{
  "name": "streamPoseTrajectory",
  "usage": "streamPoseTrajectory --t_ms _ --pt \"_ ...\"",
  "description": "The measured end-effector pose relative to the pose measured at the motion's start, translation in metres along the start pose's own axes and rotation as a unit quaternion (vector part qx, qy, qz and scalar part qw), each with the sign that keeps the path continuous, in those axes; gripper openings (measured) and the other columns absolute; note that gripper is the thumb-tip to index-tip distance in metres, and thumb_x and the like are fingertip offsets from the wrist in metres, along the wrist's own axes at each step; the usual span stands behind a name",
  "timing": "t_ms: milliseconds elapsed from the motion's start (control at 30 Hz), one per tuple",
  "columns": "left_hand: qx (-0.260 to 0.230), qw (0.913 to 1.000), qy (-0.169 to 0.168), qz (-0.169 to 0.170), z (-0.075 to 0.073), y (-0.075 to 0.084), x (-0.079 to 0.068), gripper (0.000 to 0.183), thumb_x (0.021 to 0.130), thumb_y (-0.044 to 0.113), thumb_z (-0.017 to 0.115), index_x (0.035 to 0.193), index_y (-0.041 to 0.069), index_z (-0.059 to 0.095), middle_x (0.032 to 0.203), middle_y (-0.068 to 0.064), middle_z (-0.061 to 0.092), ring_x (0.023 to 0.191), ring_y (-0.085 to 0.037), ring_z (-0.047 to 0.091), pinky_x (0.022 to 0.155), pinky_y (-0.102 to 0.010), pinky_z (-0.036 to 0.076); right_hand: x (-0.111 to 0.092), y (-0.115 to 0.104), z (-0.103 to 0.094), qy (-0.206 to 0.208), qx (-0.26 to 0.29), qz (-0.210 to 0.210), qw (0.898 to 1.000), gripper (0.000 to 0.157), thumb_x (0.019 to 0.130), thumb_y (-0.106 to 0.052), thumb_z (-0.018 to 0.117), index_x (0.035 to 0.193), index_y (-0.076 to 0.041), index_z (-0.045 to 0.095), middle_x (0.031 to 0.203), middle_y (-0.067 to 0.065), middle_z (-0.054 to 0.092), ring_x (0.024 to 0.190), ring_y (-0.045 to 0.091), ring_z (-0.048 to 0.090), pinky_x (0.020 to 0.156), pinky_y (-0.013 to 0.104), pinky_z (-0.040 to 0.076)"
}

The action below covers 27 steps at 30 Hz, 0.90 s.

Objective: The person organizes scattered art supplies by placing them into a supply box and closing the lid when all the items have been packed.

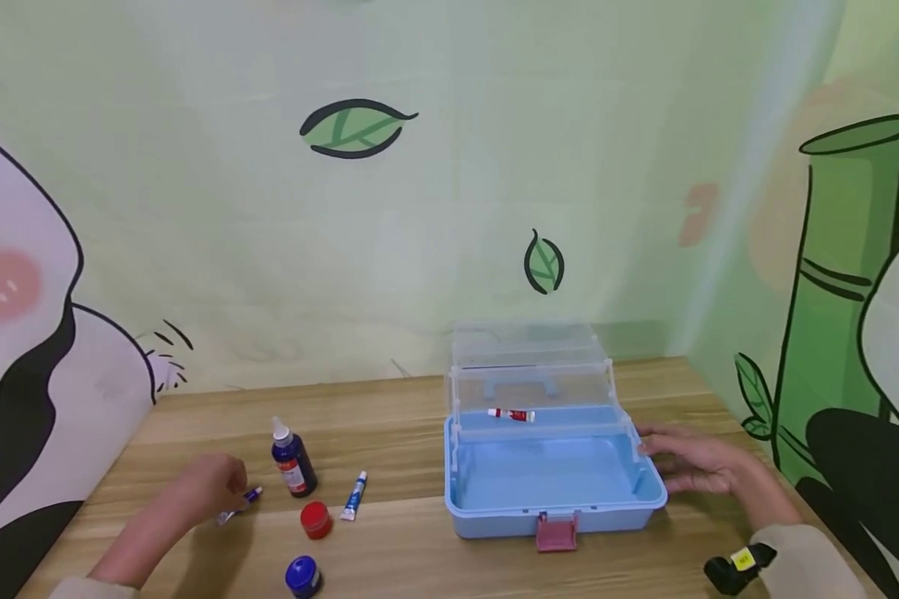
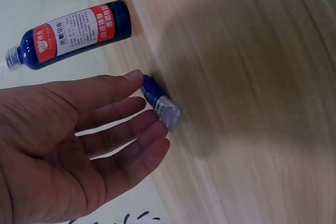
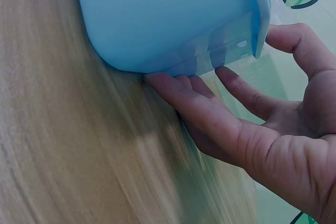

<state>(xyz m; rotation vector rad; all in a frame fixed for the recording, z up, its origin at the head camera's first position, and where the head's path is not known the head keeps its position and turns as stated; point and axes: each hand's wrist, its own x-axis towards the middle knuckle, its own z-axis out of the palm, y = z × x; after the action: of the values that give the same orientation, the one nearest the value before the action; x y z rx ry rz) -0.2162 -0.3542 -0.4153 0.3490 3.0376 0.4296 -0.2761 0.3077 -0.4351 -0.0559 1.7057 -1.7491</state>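
My left hand point(image 1: 208, 487) is over a small tube with a dark blue cap point(image 2: 163, 106), at the left of the table. Its fingers point(image 2: 123, 129) are loosely bent, with a gap between thumb and index; the tube lies just beyond the fingertips. My right hand point(image 1: 692, 459) rests its fingertips against the right side of a light blue plastic box point(image 3: 173, 14), thumb near the rim. The box's clear lid point(image 1: 528, 345) is raised. A red and white tube point(image 1: 511, 414) shows at the back of the box, by the clear plastic.
Left of the box stand a dark blue bottle point(image 1: 294, 462) with a pale nozzle, a red-lidded jar point(image 1: 316, 520) and a blue-lidded jar point(image 1: 303, 576). A blue and white tube point(image 1: 354, 497) lies nearby. The box's pink latch point(image 1: 557, 532) hangs down in front. A printed backdrop point(image 1: 449, 208) rises behind the table.
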Motion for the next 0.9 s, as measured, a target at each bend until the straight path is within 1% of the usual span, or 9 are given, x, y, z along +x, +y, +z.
streamPoseTrajectory --t_ms 133,200,267,400,500,633,767,900 --pt "0.009 0.9995 -0.018 -0.026 0.004 0.002 0.000 0.024 0.058 -0.002 0.075 0.065 0.009 0.055 0.061 0.003 0.049 0.057 -0.014 0.044 0.052 -0.028 0.038 0.000 -0.003 0.000 -0.002 -0.001 -0.003 1.000 0.079 0.095 -0.016 0.053 0.147 0.005 -0.003 0.144 0.034 0.023 0.115 0.037 0.053 0.092 0.055 0.044" --pt "0.007 0.9993 -0.017 -0.032 0.006 0.003 -0.001 0.024 0.056 -0.005 0.072 0.065 0.009 0.055 0.061 0.003 0.049 0.057 -0.014 0.044 0.051 -0.029 0.037 0.000 -0.005 0.000 -0.001 -0.001 -0.004 1.000 0.079 0.095 -0.016 0.052 0.147 0.005 -0.002 0.144 0.035 0.022 0.115 0.037 0.053 0.091 0.055 0.045" --pt "0.003 0.9991 -0.012 -0.042 0.008 0.003 -0.001 0.024 0.056 -0.005 0.071 0.064 0.009 0.054 0.061 0.002 0.049 0.056 -0.014 0.044 0.051 -0.029 0.036 -0.001 -0.006 0.000 -0.003 -0.001 -0.006 1.000 0.078 0.095 -0.015 0.051 0.147 0.005 -0.003 0.144 0.036 0.020 0.115 0.037 0.053 0.091 0.055 0.045" --pt "0.002 0.9991 -0.003 -0.043 0.011 0.003 0.002 0.023 0.059 -0.001 0.074 0.063 0.009 0.053 0.059 0.002 0.049 0.055 -0.014 0.045 0.050 -0.029 0.037 -0.001 -0.006 0.000 -0.004 0.000 -0.006 1.000 0.079 0.094 -0.015 0.052 0.147 0.005 -0.004 0.144 0.037 0.018 0.113 0.036 0.054 0.091 0.055 0.045" --pt "0.000 0.9991 0.002 -0.042 0.012 0.004 0.006 0.024 0.062 0.002 0.075 0.064 0.009 0.053 0.060 0.001 0.049 0.056 -0.015 0.046 0.051 -0.030 0.038 0.000 -0.005 0.000 -0.004 0.002 -0.006 1.000 0.080 0.094 -0.015 0.053 0.147 0.006 -0.004 0.143 0.037 0.020 0.113 0.036 0.054 0.090 0.055 0.045" --pt "0.002 0.9993 0.008 -0.036 0.014 0.005 0.009 0.025 0.061 0.002 0.075 0.063 0.009 0.051 0.060 0.002 0.049 0.056 -0.014 0.045 0.051 -0.029 0.038 0.000 -0.003 -0.001 -0.002 0.000 -0.003 1.000 0.079 0.094 -0.015 0.053 0.147 0.006 -0.003 0.142 0.036 0.024 0.112 0.037 0.055 0.090 0.054 0.046" --pt "-0.002 0.9996 0.014 -0.025 0.014 0.006 0.010 0.024 0.058 -0.001 0.073 0.061 0.009 0.051 0.058 0.003 0.047 0.055 -0.013 0.044 0.050 -0.029 0.037 0.001 -0.002 -0.001 0.001 0.003 0.001 1.000 0.079 0.094 -0.014 0.053 0.147 0.006 -0.002 0.142 0.035 0.024 0.113 0.037 0.054 0.090 0.055 0.046" --pt "0.003 0.9995 0.009 -0.030 0.010 0.008 0.010 0.023 0.059 0.000 0.073 0.063 0.008 0.052 0.060 0.002 0.048 0.056 -0.014 0.045 0.051 -0.029 0.038 0.000 0.000 0.000 -0.002 -0.003 -0.006 1.000 0.078 0.093 -0.014 0.052 0.147 0.007 -0.001 0.139 0.034 0.030 0.112 0.038 0.055 0.089 0.054 0.046"
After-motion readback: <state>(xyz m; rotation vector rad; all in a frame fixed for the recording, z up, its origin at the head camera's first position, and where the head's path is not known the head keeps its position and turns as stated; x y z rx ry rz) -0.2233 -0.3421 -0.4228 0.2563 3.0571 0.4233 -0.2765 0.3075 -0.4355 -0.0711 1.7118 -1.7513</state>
